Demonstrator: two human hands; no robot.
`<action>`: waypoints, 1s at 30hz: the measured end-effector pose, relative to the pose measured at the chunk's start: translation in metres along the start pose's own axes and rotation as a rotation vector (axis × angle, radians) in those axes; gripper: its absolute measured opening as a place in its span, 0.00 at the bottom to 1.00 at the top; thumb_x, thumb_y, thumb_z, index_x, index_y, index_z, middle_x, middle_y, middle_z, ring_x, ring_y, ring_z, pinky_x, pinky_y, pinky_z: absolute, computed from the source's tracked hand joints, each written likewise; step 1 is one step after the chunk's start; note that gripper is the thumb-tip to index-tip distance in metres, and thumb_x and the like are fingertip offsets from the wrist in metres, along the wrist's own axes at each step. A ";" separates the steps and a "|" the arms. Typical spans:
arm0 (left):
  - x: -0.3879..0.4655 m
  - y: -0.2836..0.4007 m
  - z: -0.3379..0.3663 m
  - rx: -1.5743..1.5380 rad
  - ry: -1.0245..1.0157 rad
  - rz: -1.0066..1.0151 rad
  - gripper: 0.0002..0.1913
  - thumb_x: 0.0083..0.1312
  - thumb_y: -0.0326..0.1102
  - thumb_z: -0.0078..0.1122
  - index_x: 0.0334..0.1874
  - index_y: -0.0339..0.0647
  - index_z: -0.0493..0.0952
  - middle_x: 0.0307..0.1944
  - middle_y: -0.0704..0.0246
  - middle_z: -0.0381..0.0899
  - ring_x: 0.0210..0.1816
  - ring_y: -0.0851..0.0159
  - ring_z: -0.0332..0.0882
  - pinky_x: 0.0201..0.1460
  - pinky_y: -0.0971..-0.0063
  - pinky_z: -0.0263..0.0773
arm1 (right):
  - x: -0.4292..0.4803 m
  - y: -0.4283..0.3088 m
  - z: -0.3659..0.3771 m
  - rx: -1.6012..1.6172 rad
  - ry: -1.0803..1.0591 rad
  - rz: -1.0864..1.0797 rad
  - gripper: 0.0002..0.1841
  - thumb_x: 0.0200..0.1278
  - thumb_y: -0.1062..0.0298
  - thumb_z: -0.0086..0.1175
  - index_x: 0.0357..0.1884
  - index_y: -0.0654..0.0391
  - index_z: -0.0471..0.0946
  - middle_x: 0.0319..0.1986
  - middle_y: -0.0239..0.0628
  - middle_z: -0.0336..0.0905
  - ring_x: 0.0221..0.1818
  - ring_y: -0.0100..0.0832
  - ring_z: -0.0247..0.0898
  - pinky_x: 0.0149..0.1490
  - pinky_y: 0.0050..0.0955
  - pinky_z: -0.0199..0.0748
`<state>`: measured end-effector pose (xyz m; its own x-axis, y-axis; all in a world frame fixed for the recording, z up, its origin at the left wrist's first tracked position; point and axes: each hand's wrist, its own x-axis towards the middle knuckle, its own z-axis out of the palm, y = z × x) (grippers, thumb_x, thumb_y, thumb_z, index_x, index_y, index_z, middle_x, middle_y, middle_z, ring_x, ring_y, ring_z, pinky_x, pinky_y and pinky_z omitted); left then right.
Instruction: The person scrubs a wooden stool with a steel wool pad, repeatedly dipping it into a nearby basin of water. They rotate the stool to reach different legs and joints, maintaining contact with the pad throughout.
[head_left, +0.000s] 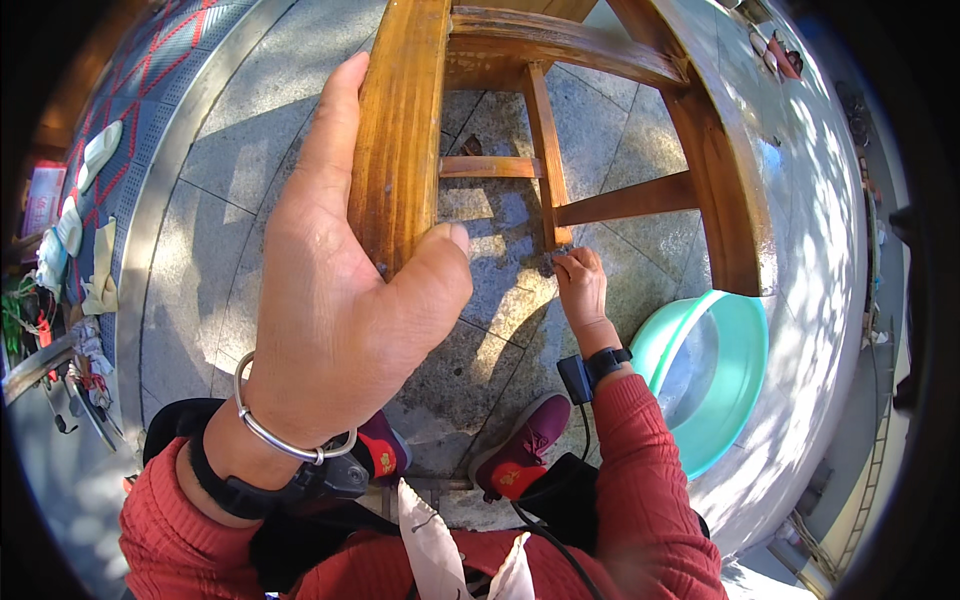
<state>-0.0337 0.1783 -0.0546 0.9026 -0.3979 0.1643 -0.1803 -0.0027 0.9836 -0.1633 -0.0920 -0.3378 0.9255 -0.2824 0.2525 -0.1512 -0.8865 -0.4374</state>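
A wooden furniture frame (397, 135), brown and glossy, with legs and cross rails, takes up the top middle. My left hand (352, 285) grips the end of its near left leg, thumb on one side and fingers on the other. Further right and lower down, my right hand (581, 281) pinches a small dark scouring pad or rag (551, 262) at the end of a thin wooden rail (550, 165). What the pad is exactly cannot be told. A mint-green plastic basin (742, 375) holding cloudy water stands beside my right forearm.
Wet stone paving (495, 300) lies under the frame. White gloves (97, 154) and assorted tools rest at the far left, by a metal-edged patterned mat (161, 82). A cable hangs from the device on my right wrist. Shoes (784, 60) lie at the upper right.
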 end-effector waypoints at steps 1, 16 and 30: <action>-0.002 0.002 -0.001 -0.014 -0.002 -0.041 0.43 0.61 0.28 0.58 0.82 0.33 0.55 0.68 0.58 0.73 0.65 0.63 0.75 0.70 0.72 0.68 | 0.005 0.000 0.003 0.016 0.033 0.020 0.08 0.54 0.76 0.67 0.37 0.56 0.87 0.37 0.38 0.78 0.44 0.45 0.76 0.49 0.43 0.77; 0.002 0.013 -0.001 0.112 -0.026 -0.134 0.44 0.58 0.25 0.53 0.81 0.32 0.55 0.73 0.57 0.67 0.73 0.61 0.68 0.76 0.70 0.60 | 0.011 0.004 0.014 0.198 0.275 0.383 0.09 0.57 0.77 0.67 0.41 0.58 0.86 0.37 0.40 0.77 0.43 0.43 0.77 0.48 0.37 0.77; 0.000 0.012 0.002 0.062 -0.047 -0.126 0.44 0.60 0.28 0.54 0.82 0.30 0.53 0.73 0.55 0.66 0.73 0.59 0.67 0.77 0.68 0.58 | 0.016 0.011 0.028 0.167 0.289 0.687 0.05 0.57 0.71 0.62 0.35 0.56 0.80 0.38 0.48 0.76 0.42 0.56 0.77 0.48 0.52 0.77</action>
<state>-0.0369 0.1762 -0.0425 0.9004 -0.4336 0.0345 -0.0916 -0.1115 0.9895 -0.1406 -0.0954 -0.3628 0.5115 -0.8553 0.0819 -0.5842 -0.4161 -0.6968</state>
